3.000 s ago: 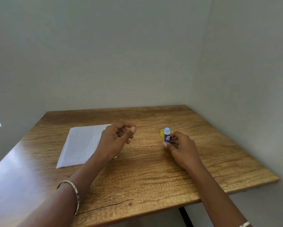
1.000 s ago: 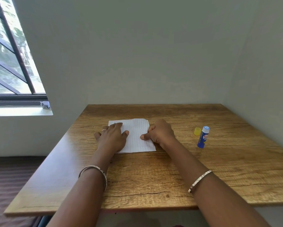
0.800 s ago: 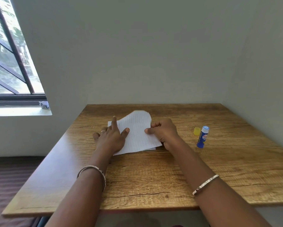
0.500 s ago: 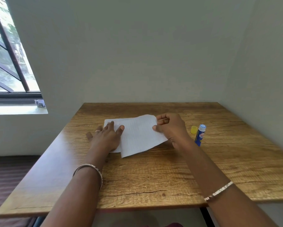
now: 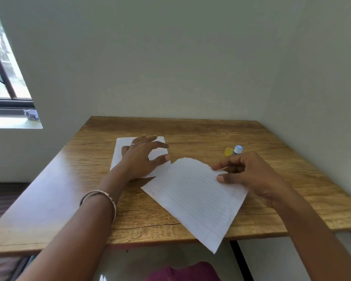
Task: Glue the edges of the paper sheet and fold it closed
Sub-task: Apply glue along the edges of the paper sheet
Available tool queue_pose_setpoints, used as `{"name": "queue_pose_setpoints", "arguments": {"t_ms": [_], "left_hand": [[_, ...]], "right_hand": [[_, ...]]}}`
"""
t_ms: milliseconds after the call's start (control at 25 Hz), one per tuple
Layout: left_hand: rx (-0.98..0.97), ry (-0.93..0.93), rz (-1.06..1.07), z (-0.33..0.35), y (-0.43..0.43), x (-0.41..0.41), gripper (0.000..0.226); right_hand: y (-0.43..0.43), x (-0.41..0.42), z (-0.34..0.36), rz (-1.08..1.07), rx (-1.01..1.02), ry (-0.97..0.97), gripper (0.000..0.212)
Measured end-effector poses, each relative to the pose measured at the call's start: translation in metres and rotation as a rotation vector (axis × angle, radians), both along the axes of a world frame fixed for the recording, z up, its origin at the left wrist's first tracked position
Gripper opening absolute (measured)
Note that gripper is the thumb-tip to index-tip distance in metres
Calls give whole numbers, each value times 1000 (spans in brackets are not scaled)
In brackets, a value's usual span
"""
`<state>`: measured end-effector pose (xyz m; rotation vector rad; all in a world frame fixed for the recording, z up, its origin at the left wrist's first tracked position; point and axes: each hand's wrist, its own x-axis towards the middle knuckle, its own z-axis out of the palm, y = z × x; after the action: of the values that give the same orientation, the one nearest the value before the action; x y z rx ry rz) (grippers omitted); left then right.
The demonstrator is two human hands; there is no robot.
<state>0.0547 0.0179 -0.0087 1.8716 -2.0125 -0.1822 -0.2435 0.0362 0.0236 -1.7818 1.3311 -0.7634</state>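
Observation:
My right hand pinches the right edge of a lined white paper sheet, lifted off the table and tilted toward me, its lower corner past the table's front edge. More white paper lies flat on the wooden table under my left hand, which hovers or rests there with fingers spread and holds nothing. A blue glue stick with a white top stands upright behind my right hand. Its yellow cap lies just left of it.
Grey walls close the table in at the back and on the right. A window with a sill is at the far left. The table's front edge runs near my body, with a black leg below on the right.
My right hand has pulled one sheet off the pile, toward me and to the right, lifting it. My left hand has loosened on the remaining paper, fingers spreading.

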Motion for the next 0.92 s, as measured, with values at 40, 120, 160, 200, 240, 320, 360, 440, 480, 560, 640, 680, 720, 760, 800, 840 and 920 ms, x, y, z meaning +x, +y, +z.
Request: {"name": "queue_pose_setpoints", "arguments": {"t_ms": [40, 120, 160, 200, 240, 320, 360, 440, 480, 560, 640, 680, 720, 760, 800, 840, 920], "left_hand": [[13, 14, -80, 0, 1, -5, 47], [33, 37, -196, -2, 3, -10, 44], [55, 45, -229, -2, 4, -13, 43], [82, 45, -254, -3, 4, -15, 45], [111, 33, -276, -4, 5, -18, 50], [146, -13, -294, -5, 5, -23, 63], [146, -29, -289, -5, 5, -24, 67], [119, -43, -270, -5, 4, -25, 70], [98, -53, -261, -6, 3, -24, 70], [66, -72, -256, -7, 1, -24, 74], [51, -78, -261, -9, -1, -24, 83], [47, -87, -263, -10, -1, -24, 87], [44, -98, -264, -10, -1, -23, 89], [43, -111, -261, -9, -1, -24, 87], [42, -126, -258, -7, 1, -24, 80], [37, -139, -257, -6, 2, -25, 69], [23, -163, -265, -3, 1, -27, 57]], "right_hand": [[3, -5, -4, -24, -3, 18, 27], [8, -14, -11, -70, -29, 66, 25], [10, -17, -14, -91, -42, 98, 24], [12, -18, -16, -103, -53, 130, 24], [13, -20, -18, -110, -58, 153, 23], [15, -24, -19, -120, -53, 165, 17], [15, -25, -20, -141, -64, 168, 14], [11, -28, -19, -251, -139, 167, 8], [6, -30, -18, -326, -188, 156, 9], [-6, -31, -17, -432, -247, 118, 22], [-20, -26, -18, -444, -241, 88, 37], [-26, -22, -21, -426, -229, 77, 40], [-32, -18, -24, -403, -226, 71, 39], [-37, -15, -27, -385, -235, 82, 35], [-39, -12, -29, -374, -253, 95, 30], [-40, -10, -30, -372, -275, 92, 26], [-40, -12, -28, -388, -325, 2, 21]]}}
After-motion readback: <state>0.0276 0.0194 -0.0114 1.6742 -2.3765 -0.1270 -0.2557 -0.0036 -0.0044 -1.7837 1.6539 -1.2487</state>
